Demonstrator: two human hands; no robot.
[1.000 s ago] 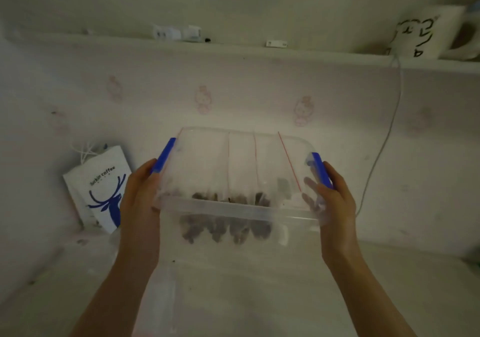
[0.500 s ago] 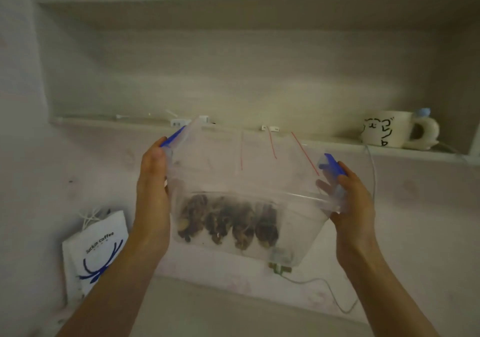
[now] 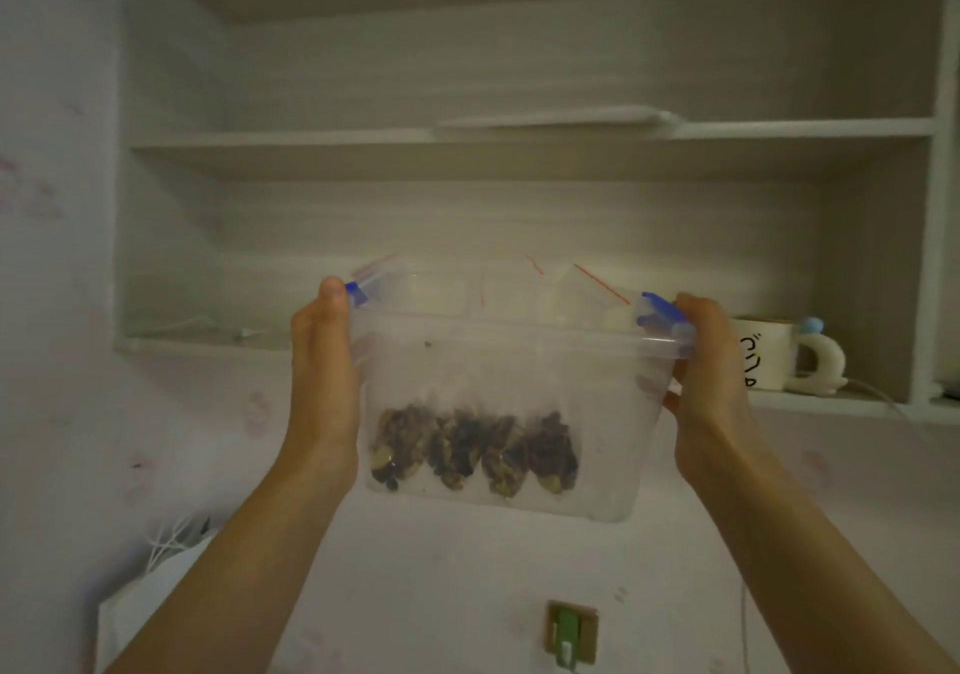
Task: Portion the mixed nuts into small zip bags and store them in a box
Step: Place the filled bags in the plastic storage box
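Left hand: the left hand (image 3: pixel 324 377) holds the left end of the box (image 3: pixel 608 439), thumb up beside a blue clip (image 3: pixel 355 293); its fingers are hidden behind the box.
Right hand: the right hand (image 3: pixel 711 377) grasps the right end, fingers curled round under the other blue clip (image 3: pixel 661 309).
Box: between the two hands, in the air, slightly tilted; the lid seems to be on.
Bags: four zip bags (image 3: pixel 470 447) of nuts stand side by side inside, nearer to the left hand.
Change: one second ago the hands held the box low over the counter; now it is raised in front of the shelf (image 3: pixel 831 405).
Beyond the right hand: a mug (image 3: pixel 769 353) on this shelf, partly hidden by the hand.
Below the left hand: a white paper bag (image 3: pixel 135 616), now far under the box.
Meaning: the portioning looks finished; I judge the box is being put away, probably on the shelf, where it must not hit the mug.
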